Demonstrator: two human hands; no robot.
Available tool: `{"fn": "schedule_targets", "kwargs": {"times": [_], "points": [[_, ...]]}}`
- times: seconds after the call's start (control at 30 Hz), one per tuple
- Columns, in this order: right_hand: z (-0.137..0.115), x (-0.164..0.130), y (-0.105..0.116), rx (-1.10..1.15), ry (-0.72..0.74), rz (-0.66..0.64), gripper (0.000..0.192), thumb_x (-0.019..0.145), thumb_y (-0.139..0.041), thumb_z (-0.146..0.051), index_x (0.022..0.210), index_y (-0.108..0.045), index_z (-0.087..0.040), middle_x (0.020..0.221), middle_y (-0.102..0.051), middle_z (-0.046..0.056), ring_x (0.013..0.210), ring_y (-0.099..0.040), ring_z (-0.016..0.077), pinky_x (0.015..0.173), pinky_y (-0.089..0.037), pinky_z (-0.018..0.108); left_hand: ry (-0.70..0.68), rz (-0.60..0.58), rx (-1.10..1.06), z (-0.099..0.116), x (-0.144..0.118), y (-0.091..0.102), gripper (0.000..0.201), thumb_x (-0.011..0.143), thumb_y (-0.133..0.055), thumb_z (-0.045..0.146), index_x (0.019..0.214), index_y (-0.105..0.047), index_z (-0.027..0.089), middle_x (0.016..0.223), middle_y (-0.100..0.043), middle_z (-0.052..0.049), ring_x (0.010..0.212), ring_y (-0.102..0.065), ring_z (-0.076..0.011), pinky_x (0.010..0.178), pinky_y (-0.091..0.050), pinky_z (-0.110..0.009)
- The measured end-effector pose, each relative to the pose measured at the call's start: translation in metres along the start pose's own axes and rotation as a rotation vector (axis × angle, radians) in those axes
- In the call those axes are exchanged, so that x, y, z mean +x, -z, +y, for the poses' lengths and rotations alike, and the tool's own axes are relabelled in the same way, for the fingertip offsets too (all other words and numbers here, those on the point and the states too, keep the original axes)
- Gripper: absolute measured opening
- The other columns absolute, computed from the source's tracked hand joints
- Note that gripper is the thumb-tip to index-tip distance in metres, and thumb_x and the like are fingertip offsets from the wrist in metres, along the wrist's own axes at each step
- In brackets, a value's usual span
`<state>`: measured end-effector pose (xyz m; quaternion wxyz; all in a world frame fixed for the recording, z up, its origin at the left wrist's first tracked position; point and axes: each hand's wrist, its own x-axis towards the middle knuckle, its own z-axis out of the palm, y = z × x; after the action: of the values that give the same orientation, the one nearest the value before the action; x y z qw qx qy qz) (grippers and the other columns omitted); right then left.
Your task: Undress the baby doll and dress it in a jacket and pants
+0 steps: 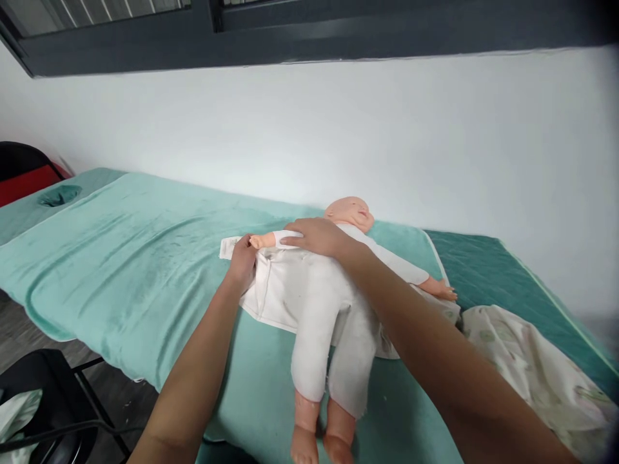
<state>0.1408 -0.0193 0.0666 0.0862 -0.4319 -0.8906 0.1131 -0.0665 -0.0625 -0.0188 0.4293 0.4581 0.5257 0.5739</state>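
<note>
A baby doll [322, 303] with a white cloth body lies on its back, its bare feet towards me and its head turned to the right. Spread beneath it is a white baby garment [275, 287]. My left hand [243, 263] is closed at the garment's sleeve, beside the tip of the doll's outstretched hand [262, 241]; cloth shows past my fingers, whose exact grip is partly hidden. My right hand [316, 236] lies across the doll's upper arm, fingers curled round it. The doll's other arm [438, 288] stretches out to the right.
A light green sheet [120, 251] covers the bed against the white wall [290, 129]. A patterned cloth [527, 361] lies crumpled at right. At lower left stands a black chair [53, 399] with cloth on it. A dark window frame [290, 32] runs above.
</note>
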Motion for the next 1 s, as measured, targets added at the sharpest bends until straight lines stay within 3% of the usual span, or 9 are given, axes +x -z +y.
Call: {"fn": "schedule_targets", "kwargs": {"times": [0.1, 0.17, 0.33, 0.4, 0.53, 0.63, 0.77, 0.9, 1.0], "points": [[0.004, -0.003, 0.000, -0.052, -0.036, -0.022, 0.051, 0.094, -0.040, -0.067, 0.113, -0.069, -0.030, 0.112, -0.072, 0.004, 0.098, -0.064, 0.0268, 0.080, -0.042, 0.036, 0.073, -0.049, -0.203, 0.002, 0.001, 0.002, 0.017, 0.077, -0.062, 0.031, 0.086, -0.056, 0.019, 0.082, -0.064, -0.002, 0.070, -0.060, -0.0134, 0.070, -0.049, -0.028], [0.007, -0.005, 0.000, -0.106, -0.052, -0.045, 0.049, 0.094, -0.042, -0.066, 0.113, -0.069, -0.031, 0.110, -0.072, 0.005, 0.098, -0.063, 0.0275, 0.081, -0.041, 0.037, 0.087, -0.045, -0.220, 0.002, 0.001, 0.002, 0.017, 0.078, -0.063, 0.034, 0.083, -0.055, 0.019, 0.079, -0.062, 0.000, 0.070, -0.058, -0.0131, 0.071, -0.048, -0.028], [-0.003, 0.000, -0.007, -0.267, -0.067, -0.089, 0.045, 0.097, -0.041, -0.058, 0.106, -0.070, -0.026, 0.102, -0.072, 0.009, 0.095, -0.064, 0.0280, 0.083, -0.040, 0.039, -0.122, 0.048, 0.133, 0.001, -0.005, -0.004, 0.018, 0.087, -0.058, 0.037, 0.081, -0.056, 0.020, 0.073, -0.056, 0.002, 0.070, -0.052, -0.0133, 0.070, -0.043, -0.027], [-0.009, 0.005, -0.013, -0.308, -0.074, -0.095, 0.046, 0.098, -0.039, -0.058, 0.102, -0.069, -0.023, 0.099, -0.072, 0.010, 0.092, -0.064, 0.0283, 0.083, -0.040, 0.041, -0.199, -0.020, 0.277, 0.004, -0.010, -0.009, 0.018, 0.090, -0.055, 0.037, 0.083, -0.057, 0.021, 0.073, -0.058, 0.001, 0.071, -0.052, -0.0139, 0.070, -0.041, -0.028], [-0.015, 0.013, -0.021, -0.333, -0.116, -0.042, 0.043, 0.099, -0.039, -0.052, 0.107, -0.065, -0.019, 0.100, -0.072, 0.013, 0.090, -0.065, 0.0297, 0.082, -0.042, 0.042, -0.218, -0.205, 0.257, 0.007, -0.017, -0.016, 0.021, 0.094, -0.051, 0.039, 0.087, -0.059, 0.021, 0.075, -0.059, 0.001, 0.071, -0.053, -0.0142, 0.069, -0.042, -0.027], [-0.014, 0.007, -0.020, -0.292, -0.129, 0.017, 0.041, 0.100, -0.040, -0.048, 0.116, -0.062, -0.019, 0.109, -0.071, 0.015, 0.099, -0.064, 0.0317, 0.086, -0.043, 0.044, -0.227, -0.121, 0.275, 0.004, -0.015, -0.014, 0.021, 0.097, -0.046, 0.037, 0.100, -0.060, 0.021, 0.085, -0.063, -0.002, 0.077, -0.057, -0.0161, 0.074, -0.047, -0.029], [-0.015, -0.029, -0.019, -0.130, -0.175, 0.218, 0.039, 0.100, -0.041, -0.044, 0.123, -0.061, -0.021, 0.122, -0.068, 0.012, 0.114, -0.059, 0.0313, 0.098, -0.040, 0.046, -0.328, 0.185, 0.644, -0.005, -0.011, -0.005, 0.020, 0.091, -0.054, 0.028, 0.107, -0.060, 0.018, 0.112, -0.062, -0.012, 0.108, -0.056, -0.0250, 0.100, -0.044, -0.040], [-0.010, -0.088, -0.032, 0.034, -0.328, 0.591, 0.038, 0.098, -0.041, -0.038, 0.125, -0.059, -0.018, 0.130, -0.063, 0.013, 0.126, -0.053, 0.0288, 0.110, -0.035, 0.045, -0.317, 0.201, 0.887, -0.008, -0.014, 0.001, 0.014, 0.089, -0.058, 0.033, 0.092, -0.061, 0.020, 0.108, -0.063, -0.012, 0.110, -0.054, -0.0292, 0.101, -0.042, -0.044], [0.003, -0.127, -0.044, 0.200, -0.577, 0.845, 0.049, 0.095, -0.041, -0.044, 0.131, -0.053, -0.012, 0.131, -0.059, 0.019, 0.124, -0.054, 0.0291, 0.105, -0.042, 0.042, -0.263, 0.234, 0.930, -0.007, -0.017, 0.002, 0.016, 0.088, -0.059, 0.035, 0.094, -0.059, 0.021, 0.106, -0.064, -0.011, 0.107, -0.056, -0.0289, 0.093, -0.044, -0.041]]}}
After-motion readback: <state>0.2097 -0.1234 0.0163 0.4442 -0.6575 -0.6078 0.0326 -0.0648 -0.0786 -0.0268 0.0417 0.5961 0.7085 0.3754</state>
